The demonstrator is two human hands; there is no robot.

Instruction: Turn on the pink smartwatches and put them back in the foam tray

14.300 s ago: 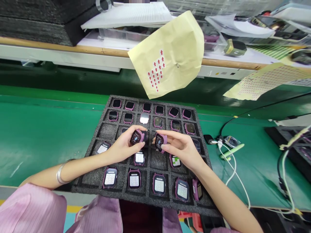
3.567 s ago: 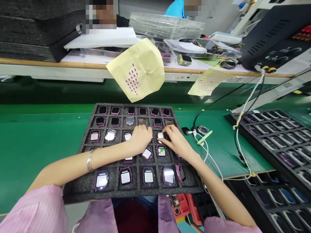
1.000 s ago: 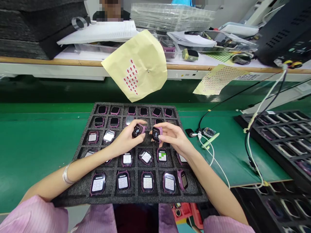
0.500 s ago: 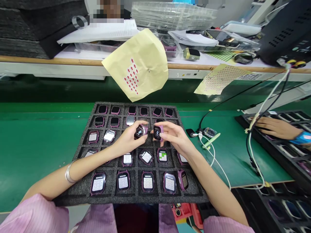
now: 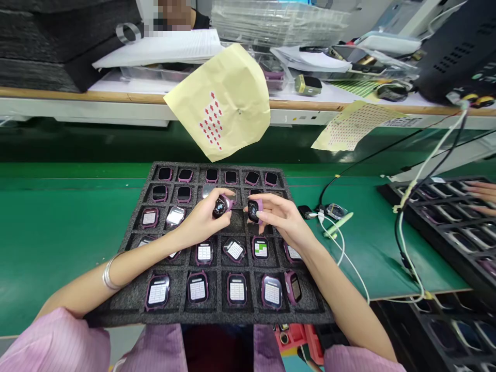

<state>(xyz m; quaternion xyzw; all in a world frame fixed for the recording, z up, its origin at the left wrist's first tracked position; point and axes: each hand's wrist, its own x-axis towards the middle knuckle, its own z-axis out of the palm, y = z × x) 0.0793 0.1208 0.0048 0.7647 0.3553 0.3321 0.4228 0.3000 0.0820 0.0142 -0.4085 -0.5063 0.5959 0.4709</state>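
My left hand (image 5: 207,219) holds a purple smartwatch (image 5: 220,206) between thumb and fingers, its round dial lit on a dark screen. In my right hand (image 5: 281,217) is a second purple smartwatch (image 5: 254,211), gripped by its edges with the lit face turned to the left. Both hands are above the middle of a black foam tray (image 5: 209,315), whose compartments hold several purple watches. Those at the back have dark screens, while many nearer ones, such as the front watch (image 5: 236,289), show white grids. One watch (image 5: 260,248) shows some green squares.
Yellow sticker sheets (image 5: 248,108) hang from the shelf edge (image 5: 127,98). White cables (image 5: 343,243) and a green tool (image 5: 341,223) lie right of the tray. Further right, another person's hand (image 5: 482,191) is over another watch tray (image 5: 449,217).
My left hand and its watch have shifted slightly left, and the right watch slightly right, widening the gap. At the right, the other person's hand has moved further right and away.
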